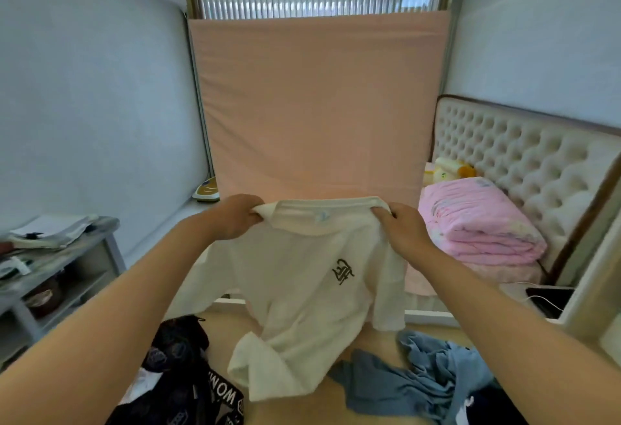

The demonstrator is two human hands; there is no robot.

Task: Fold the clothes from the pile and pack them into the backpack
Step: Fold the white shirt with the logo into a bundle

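1. I am holding the white short-sleeved cotton T-shirt with a dark chest logo (302, 276) up by its shoulders, my left hand (235, 219) and right hand (406, 233) each pinching the cloth beside the collar with curled fingers.
2. I am aiming for equal tension on both shoulders (the sleeves are drooping), so it should lie flat.
3. Its long axis is running collar to hem: the collar is pointing up and the hem is hanging low beside the crumpled blue garment (403, 381).

The tan surface (295, 413) carries a dark patterned backpack (178, 374) at left and a crumpled blue garment (413, 381) at right
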